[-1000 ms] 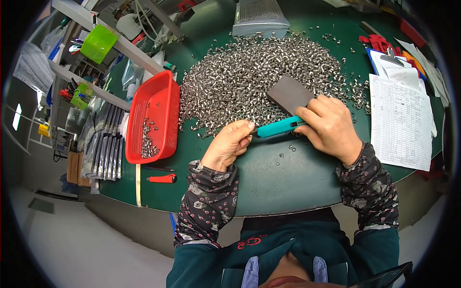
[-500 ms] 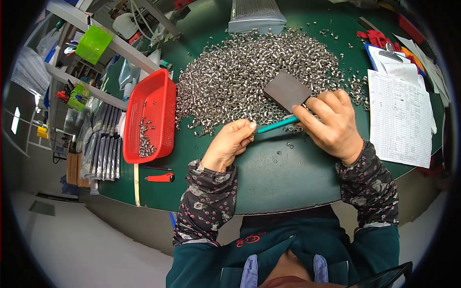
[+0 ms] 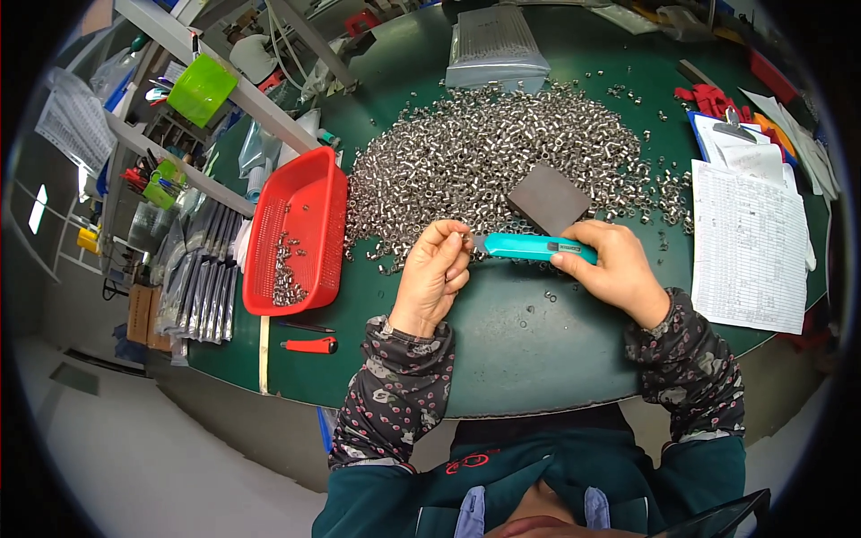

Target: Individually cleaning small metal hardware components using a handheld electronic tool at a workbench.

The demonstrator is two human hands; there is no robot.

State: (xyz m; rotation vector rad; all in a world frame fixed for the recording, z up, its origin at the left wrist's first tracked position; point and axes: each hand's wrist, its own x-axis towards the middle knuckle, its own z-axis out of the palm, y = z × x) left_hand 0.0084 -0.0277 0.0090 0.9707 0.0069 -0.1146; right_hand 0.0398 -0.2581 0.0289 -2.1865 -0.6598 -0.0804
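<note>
My right hand (image 3: pixel 621 271) grips a teal utility knife (image 3: pixel 518 247), held level with its blade end pointing left. The blade end meets the fingertips of my left hand (image 3: pixel 433 273), whose thumb and forefinger are pinched together. Whatever sits in that pinch is too small and covered to make out. Behind both hands spreads a wide heap of small silvery metal rings (image 3: pixel 448 148). A dark grey rectangular block (image 3: pixel 549 199) rests at the heap's near right edge, just beyond the knife.
To the left stands a red perforated basket (image 3: pixel 327 260) with some rings inside. A red utility knife (image 3: pixel 310 345) lies in front of it. Printed sheets (image 3: pixel 749 251) and a clipboard (image 3: pixel 734 130) are at the right. A clear plastic bag (image 3: pixel 498 45) lies behind the heap.
The teal knife has turned so its broad side shows, and my right hand has shifted slightly lower with it. The whole scene sits a little lower and further right in view.
</note>
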